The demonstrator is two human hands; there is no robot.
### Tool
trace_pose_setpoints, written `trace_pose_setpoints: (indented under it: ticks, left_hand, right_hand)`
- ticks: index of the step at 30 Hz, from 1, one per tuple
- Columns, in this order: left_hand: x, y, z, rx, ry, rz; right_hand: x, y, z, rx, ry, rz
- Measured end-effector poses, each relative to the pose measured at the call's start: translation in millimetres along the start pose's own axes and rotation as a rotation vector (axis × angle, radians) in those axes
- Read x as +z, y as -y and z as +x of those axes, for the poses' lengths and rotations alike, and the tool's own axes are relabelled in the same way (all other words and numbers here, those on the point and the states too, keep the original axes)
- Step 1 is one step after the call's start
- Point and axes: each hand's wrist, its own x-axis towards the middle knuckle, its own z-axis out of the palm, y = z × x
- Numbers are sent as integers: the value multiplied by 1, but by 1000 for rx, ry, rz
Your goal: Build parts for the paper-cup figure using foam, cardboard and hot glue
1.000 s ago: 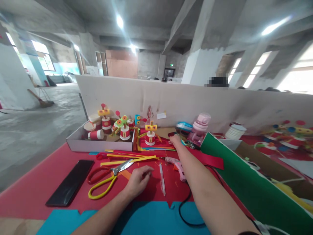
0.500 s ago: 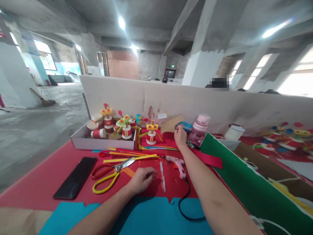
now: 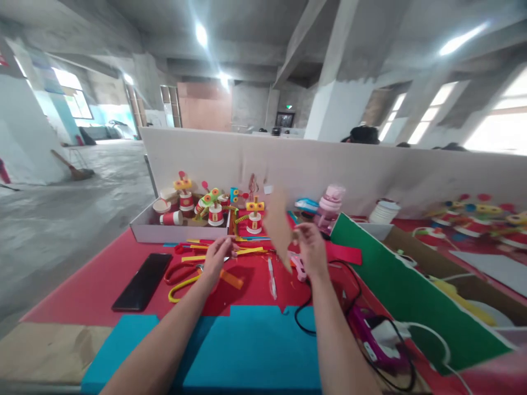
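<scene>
My right hand pinches the edge of a brown piece of cardboard, held up over the middle of the table and blurred by motion. Over the scissors with red and yellow handles hovers my left hand, fingers loosely bent and apart, holding nothing I can see. Yellow paper strips lie beside its fingertips. Partly behind the right hand rests a pink glue gun. A pen lies between my arms. Behind the cardboard's left side stands a paper-cup robot figure.
A white box with several cup figures stands at the back left. A black phone lies at left, blue paper in front. On the right are a green box wall, a purple power strip with cables, and a pink bottle.
My right hand has taken the cardboard from the back of the table and drawn it nearer. My left hand has moved forward and left, over the scissors.
</scene>
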Motion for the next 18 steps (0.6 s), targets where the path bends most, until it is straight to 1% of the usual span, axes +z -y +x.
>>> trace_pose_setpoints:
  ticks: [1,2,3,5,6,9,11,13,15,17,18]
  left_hand:
    - [-5,-5,2,-101,46,-87]
    - [-10,-9,3,-213,87,-165]
    - [-16,-12,4,-324,108,-213]
    - [-24,-14,3,-468,130,-269]
    - [-27,-15,2,-501,137,-282]
    - [-30,-13,0,-502,142,-215]
    - [-28,-12,2,-483,126,-120]
    - [-25,-9,3,-458,78,-77]
    - [-21,-7,4,-414,11,-96]
    - [-18,-4,4,-376,-29,-125]
    - [-17,-3,3,-374,-28,-131]
  right_hand:
    - [11,-3,-10,45,121,63]
    - [22,-8,-18,61,199,103]
    - [30,-13,-24,51,250,113]
    - [43,-23,-34,10,273,71]
    - [46,-27,-38,-16,282,41]
    - [48,-33,-45,-65,270,-23]
    - [47,-34,-47,-17,231,18]
    - [48,-35,-47,99,173,158]
    - [51,-38,-48,232,151,355]
    - [55,-42,-51,355,196,521]
    - [57,-44,-52,413,232,577]
